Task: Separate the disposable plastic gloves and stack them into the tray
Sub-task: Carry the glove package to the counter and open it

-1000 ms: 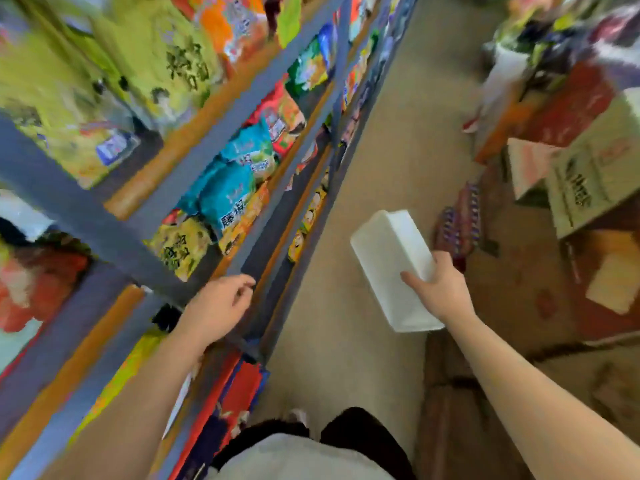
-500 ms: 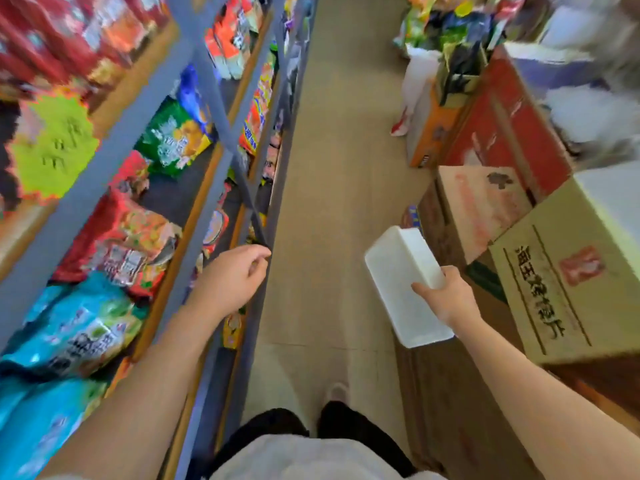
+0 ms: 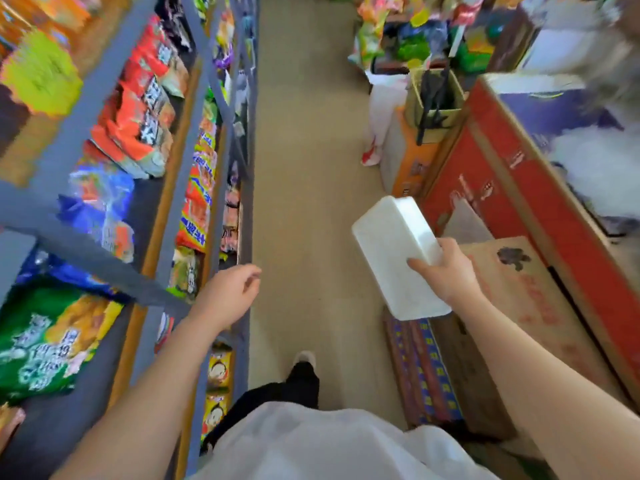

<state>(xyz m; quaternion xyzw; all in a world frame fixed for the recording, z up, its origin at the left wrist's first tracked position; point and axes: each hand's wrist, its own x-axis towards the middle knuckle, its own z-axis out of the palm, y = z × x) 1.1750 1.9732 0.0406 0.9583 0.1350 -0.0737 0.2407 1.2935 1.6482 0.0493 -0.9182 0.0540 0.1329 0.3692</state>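
My right hand grips a white foam tray by its near long edge, holding it over the aisle with its underside turned toward me. My left hand hangs free beside the shelf edge, fingers loosely curled and holding nothing. A heap of thin clear plastic, possibly the gloves, lies on the boxes at the far right, blurred.
Grey metal shelving packed with snack bags runs along the left. Cardboard boxes and a tall red carton line the right. A narrow beige floor aisle runs ahead between them. My foot is on the floor.
The view has swung from the left shelves toward the aisle and the right-hand boxes. My left hand has come off the shelf edge; my right hand still carries the tray.
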